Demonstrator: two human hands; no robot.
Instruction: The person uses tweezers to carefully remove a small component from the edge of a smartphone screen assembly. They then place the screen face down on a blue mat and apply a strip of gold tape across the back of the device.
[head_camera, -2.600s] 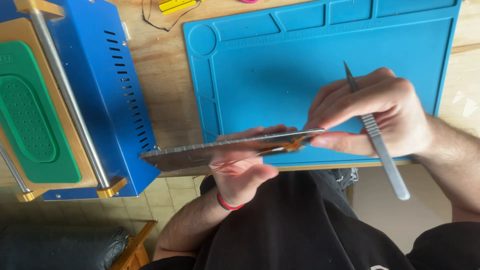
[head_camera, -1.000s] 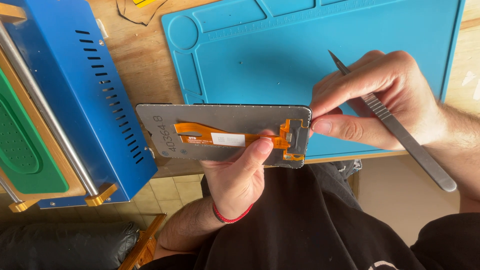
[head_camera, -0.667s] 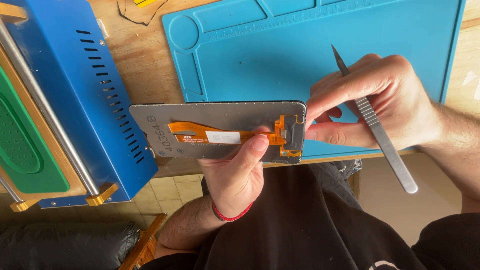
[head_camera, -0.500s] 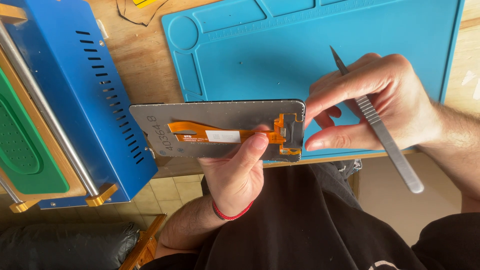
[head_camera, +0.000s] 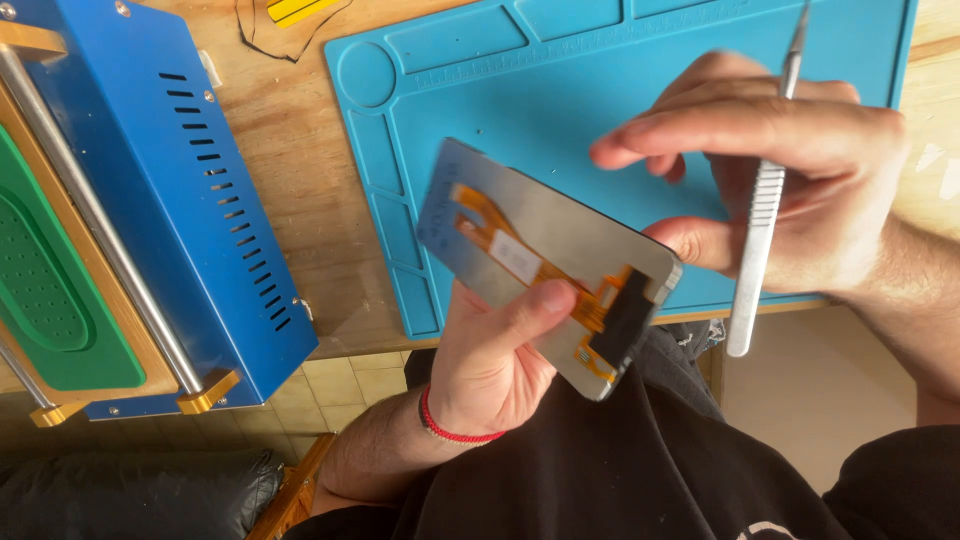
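Note:
My left hand (head_camera: 495, 360) holds a flat grey phone screen panel (head_camera: 545, 262) with an orange flex cable (head_camera: 520, 262) on its back, thumb pressed on the cable. The panel is tilted, its left end raised over the blue silicone work mat (head_camera: 560, 90). My right hand (head_camera: 770, 170) is just right of the panel, thumb near its right edge, and grips a thin metal scalpel-like tool (head_camera: 762, 200) that points up and away. The other right fingers are spread above the panel.
A blue metal machine (head_camera: 170, 190) with a green pad (head_camera: 50, 280) and brass fittings stands on the wooden table (head_camera: 300, 170) at left. Yellow scraps (head_camera: 290, 10) lie at the table's far edge. Tiled floor and my dark clothing show below.
The panel has turned from level to a diagonal tilt, left end up. My right hand has lifted off its right edge and the tool now stands nearly upright.

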